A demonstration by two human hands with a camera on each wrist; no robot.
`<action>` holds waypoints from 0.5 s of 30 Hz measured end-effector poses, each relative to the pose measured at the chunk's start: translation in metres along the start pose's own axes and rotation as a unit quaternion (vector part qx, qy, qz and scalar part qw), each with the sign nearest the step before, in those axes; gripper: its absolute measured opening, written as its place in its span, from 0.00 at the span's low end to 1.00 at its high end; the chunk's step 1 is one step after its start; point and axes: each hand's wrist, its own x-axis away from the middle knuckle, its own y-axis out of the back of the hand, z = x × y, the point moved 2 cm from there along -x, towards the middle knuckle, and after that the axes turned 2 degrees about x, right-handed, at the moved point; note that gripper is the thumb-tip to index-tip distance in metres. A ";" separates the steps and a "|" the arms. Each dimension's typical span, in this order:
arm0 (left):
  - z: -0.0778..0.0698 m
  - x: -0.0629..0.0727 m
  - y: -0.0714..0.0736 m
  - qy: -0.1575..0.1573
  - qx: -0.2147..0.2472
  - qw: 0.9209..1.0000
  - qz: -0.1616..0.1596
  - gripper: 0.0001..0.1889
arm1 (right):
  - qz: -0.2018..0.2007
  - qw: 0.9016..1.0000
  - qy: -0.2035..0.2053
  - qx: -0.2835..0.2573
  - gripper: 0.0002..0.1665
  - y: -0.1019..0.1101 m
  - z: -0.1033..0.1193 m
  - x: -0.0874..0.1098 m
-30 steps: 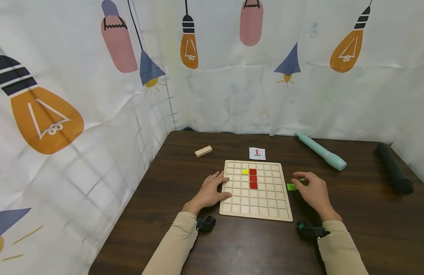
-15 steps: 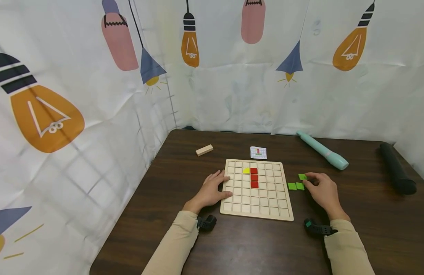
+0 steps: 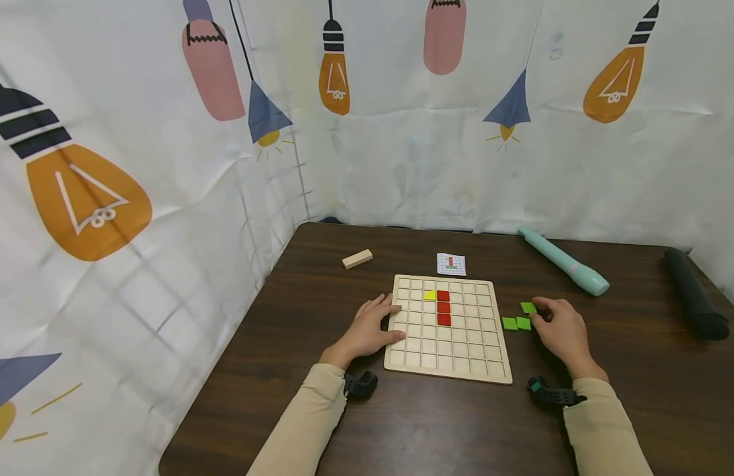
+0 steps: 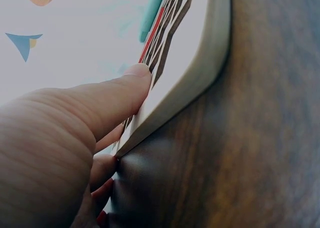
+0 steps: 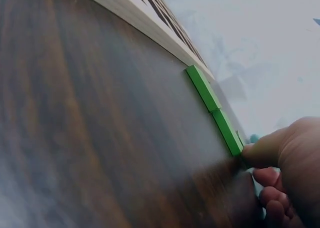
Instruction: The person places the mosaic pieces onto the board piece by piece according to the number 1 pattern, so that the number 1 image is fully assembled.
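Note:
A wooden grid board point(image 3: 417, 362) lies on the table, with three red tiles point(image 3: 443, 308) in a column and a yellow piece point(image 3: 429, 295) beside the top one. My left hand point(image 3: 362, 336) rests at the board's left edge, thumb and index fingertip on its surface; the left wrist view shows that thumb point(image 4: 117, 95) on the rim. Right of the board, two green tiles point(image 3: 509, 323) lie side by side, a third green tile point(image 3: 528, 307) behind them. My right hand point(image 3: 563, 330) is at these tiles, its index fingertip by the rear one, its thumb point(image 5: 265, 149) at the nearer pair's end.
Behind the board lie a small printed grid card point(image 3: 451, 264) and a plain wooden block point(image 3: 357, 258). A mint-green tube-shaped object point(image 3: 563, 261) and a black cylindrical object point(image 3: 695, 295) lie at the right. A patterned curtain point(image 3: 402, 165) hangs behind the table.
My right hand has moved right from over the green tiles, uncovering them, and has stayed nearly still since the middle frame. My left hand keeps its place on the board.

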 end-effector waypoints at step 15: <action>0.001 0.000 0.000 -0.008 0.002 1.000 0.000 0.32 | 0.041 0.999 -0.006 0.014 0.21 0.001 0.003 0.001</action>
